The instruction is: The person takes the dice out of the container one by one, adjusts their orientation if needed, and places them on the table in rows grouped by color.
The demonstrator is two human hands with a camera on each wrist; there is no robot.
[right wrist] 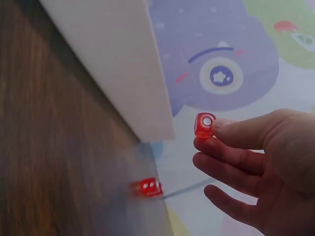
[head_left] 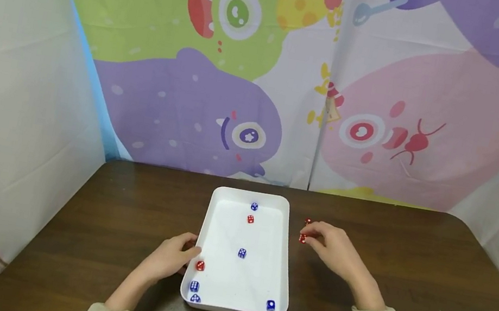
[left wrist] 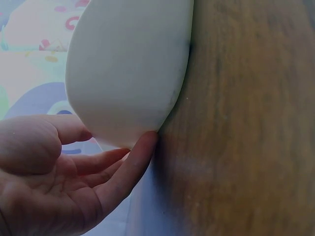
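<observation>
A white rectangular tray stands on the table, holding several blue dice and two red dice. My left hand holds the tray's left side, its thumb at the rim and its fingertips against the outer wall, as the left wrist view also shows around the white wall. Right of the tray, my right hand pinches a red die between thumb and index finger, above the table. Another red die lies on the table beyond that hand, outside the tray.
Inside the tray, a blue die and a red die are near the far end. One blue die sits mid-tray, another blue die at the near right corner. Behind the brown table hangs a cartoon-printed curtain.
</observation>
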